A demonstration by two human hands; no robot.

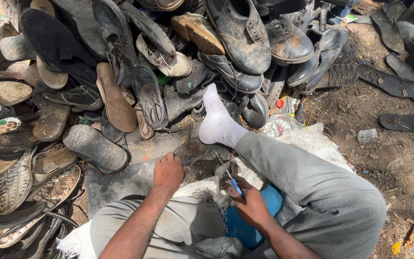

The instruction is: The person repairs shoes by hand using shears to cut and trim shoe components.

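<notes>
My left hand (168, 171) presses down on a dark flat piece of shoe material (195, 156) lying on a dark board (120, 180) between my legs. My right hand (247, 200) grips a thin knife with a blue handle (230, 176), its blade pointing up toward the dark piece. My white-socked foot (217, 120) rests at the far edge of the same piece, at the foot of the shoe heap. Grey trousers cover both legs.
A big heap of worn shoes, sandals and loose soles (168, 57) fills the top and left. A white sack (307, 141) lies under my right leg. Bare dirt with stones and several black soles (389, 84) lies to the right. A blue object (245, 225) sits under my thigh.
</notes>
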